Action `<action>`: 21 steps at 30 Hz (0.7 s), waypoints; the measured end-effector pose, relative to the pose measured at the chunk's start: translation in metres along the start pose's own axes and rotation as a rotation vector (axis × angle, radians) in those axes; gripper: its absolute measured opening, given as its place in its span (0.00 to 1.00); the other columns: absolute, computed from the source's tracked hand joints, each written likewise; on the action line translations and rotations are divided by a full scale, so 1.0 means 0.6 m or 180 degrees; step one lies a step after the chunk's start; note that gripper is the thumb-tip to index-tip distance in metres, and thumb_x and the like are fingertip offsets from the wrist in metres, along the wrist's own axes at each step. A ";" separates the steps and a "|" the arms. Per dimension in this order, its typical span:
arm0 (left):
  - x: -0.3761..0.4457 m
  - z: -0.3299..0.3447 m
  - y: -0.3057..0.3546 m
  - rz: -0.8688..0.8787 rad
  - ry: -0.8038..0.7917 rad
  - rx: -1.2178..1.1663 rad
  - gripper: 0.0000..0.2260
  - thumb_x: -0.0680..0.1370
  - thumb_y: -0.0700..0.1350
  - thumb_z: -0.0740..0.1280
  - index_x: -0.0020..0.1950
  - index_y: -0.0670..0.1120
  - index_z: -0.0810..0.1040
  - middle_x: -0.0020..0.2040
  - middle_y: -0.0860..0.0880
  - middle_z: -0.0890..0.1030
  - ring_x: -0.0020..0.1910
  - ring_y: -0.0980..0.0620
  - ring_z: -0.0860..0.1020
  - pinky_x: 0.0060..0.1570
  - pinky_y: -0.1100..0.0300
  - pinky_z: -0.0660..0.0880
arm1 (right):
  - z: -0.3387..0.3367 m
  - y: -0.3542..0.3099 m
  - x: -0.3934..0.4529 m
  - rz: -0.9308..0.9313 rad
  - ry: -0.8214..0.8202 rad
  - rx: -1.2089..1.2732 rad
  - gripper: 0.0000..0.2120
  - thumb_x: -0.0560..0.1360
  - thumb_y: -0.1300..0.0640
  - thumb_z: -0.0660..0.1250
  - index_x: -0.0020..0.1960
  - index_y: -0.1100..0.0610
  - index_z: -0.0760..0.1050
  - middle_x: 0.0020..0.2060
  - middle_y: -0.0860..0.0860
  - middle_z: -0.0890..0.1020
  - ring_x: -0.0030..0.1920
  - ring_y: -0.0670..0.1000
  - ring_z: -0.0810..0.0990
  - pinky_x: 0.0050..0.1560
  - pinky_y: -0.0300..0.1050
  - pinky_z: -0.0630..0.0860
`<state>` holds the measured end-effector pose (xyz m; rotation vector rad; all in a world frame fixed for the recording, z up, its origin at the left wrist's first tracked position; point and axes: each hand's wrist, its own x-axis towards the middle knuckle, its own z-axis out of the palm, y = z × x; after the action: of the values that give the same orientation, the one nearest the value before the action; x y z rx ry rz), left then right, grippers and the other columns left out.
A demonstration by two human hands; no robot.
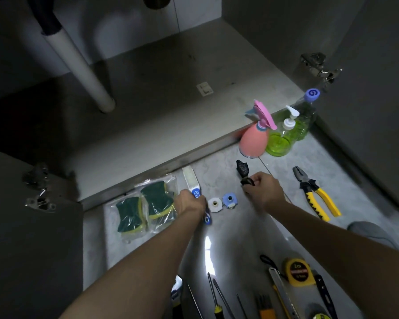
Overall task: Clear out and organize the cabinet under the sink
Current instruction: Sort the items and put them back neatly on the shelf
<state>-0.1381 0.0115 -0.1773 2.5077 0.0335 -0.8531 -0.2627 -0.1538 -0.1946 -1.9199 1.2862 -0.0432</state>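
The cabinet floor [161,93] under the sink lies bare behind a metal sill, with a white drain pipe [78,65] coming down at the left. On the tiled floor in front, my left hand [190,202] grips the blue handle of a white scrub brush [191,178] whose head points toward the sill. My right hand [263,189] grips a small black tool [242,169] by its lower end. Between my hands lie a white fitting [214,204] and a blue fitting [229,200].
Bagged green sponges [145,208] lie left of my left hand. A pink spray bottle [255,139], a green soap dispenser [282,139] and a clear bottle [305,113] stand at the right. Yellow pliers [316,194], a tape measure [297,271] and screwdrivers [217,295] lie nearby.
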 end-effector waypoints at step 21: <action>0.006 0.020 -0.021 0.0074 0.0292 0.0312 0.10 0.77 0.44 0.71 0.55 0.44 0.74 0.51 0.44 0.80 0.51 0.45 0.77 0.52 0.52 0.77 | 0.111 -0.103 0.013 -0.0605 -0.0309 -0.0766 0.12 0.74 0.45 0.70 0.45 0.52 0.73 0.37 0.49 0.78 0.39 0.51 0.78 0.37 0.47 0.77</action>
<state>-0.1442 0.0164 -0.1934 2.6323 -0.0072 -0.7465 -0.1827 -0.1109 -0.2034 -2.2171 1.0808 0.1116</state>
